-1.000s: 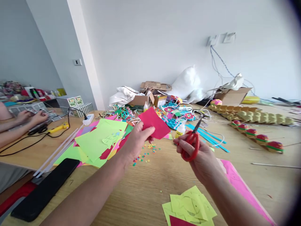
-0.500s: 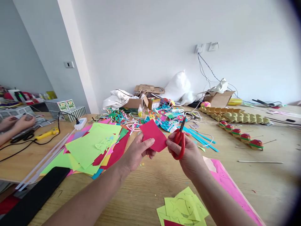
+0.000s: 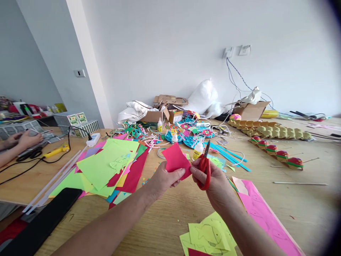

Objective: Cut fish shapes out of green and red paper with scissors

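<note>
A red sheet of paper [image 3: 176,159] is pinched between the thumb and fingers of my left hand [image 3: 166,179] above the table. My right hand [image 3: 209,174] is closed around a pair of red-handled scissors [image 3: 204,170], with the blades pointing up and away from me. The right fingertips also touch the red sheet's right corner. Below my hands lie yellow-green sheets [image 3: 210,233] with fish drawn on them, a red piece overlapping their front. Pink paper [image 3: 258,202] with pencil outlines rests to the right of my right forearm.
A heap of coloured paper [image 3: 103,163] lies on the left. Glue bottles [image 3: 197,150], blue strips [image 3: 229,156] and paper scraps sit beyond my hands. Egg-carton pieces [image 3: 277,131] stand at right. Another person's hands [image 3: 28,139] work at far left, near a yellow glue gun [image 3: 56,150].
Both hands, still holding the red paper and scissors, have come slightly lower in view. A glue bottle behind them is now uncovered. The view has shifted slightly.
</note>
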Available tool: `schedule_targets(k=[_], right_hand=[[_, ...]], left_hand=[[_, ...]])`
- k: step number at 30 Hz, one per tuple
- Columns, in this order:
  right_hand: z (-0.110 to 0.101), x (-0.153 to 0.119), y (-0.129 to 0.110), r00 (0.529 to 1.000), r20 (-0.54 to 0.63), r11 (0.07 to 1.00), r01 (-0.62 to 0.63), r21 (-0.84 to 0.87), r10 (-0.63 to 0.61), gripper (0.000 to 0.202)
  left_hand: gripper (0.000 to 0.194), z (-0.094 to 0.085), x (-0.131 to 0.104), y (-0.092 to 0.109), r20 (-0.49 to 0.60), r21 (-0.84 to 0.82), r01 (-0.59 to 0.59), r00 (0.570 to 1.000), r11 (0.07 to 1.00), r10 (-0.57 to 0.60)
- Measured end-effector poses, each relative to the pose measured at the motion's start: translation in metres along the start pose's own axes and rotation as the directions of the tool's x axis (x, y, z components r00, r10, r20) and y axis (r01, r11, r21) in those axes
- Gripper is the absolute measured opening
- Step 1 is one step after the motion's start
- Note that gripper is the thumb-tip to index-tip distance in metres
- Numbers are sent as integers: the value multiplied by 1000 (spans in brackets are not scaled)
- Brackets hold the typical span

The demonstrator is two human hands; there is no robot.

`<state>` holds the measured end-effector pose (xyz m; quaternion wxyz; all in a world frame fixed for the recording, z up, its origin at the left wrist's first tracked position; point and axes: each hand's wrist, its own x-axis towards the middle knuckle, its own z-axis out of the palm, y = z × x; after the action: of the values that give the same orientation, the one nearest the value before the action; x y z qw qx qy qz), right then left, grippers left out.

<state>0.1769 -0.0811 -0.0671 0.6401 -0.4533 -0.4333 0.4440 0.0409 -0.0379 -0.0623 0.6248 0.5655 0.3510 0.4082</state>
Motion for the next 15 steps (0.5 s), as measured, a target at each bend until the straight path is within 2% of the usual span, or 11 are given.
schedule_targets(k=[3,6,8,11,15], right_hand=[[2,-7,-2,1000,12,990,-9,-139,11,22],[7,-17,-1,998,48,971,-34,-237,46,31],[10,-23,1,998,37,978,-49,-203,57,29],[13,-26,3,998,-53,993,-39,-110,34,24],[13,-24,-1,994,-109,1000,-19,-22,17,29]], left_hand=[[24,2,0,2,-115,-60,-34,993,998,27],[24,2,0,3,-165,-118,-67,985,991,47],[26,4,-2,2,-168,-135,-79,984,988,56],[27,8,-6,1,-145,-143,-72,988,987,50],[26,14,-11,-3,-81,-62,-6,997,998,1]])
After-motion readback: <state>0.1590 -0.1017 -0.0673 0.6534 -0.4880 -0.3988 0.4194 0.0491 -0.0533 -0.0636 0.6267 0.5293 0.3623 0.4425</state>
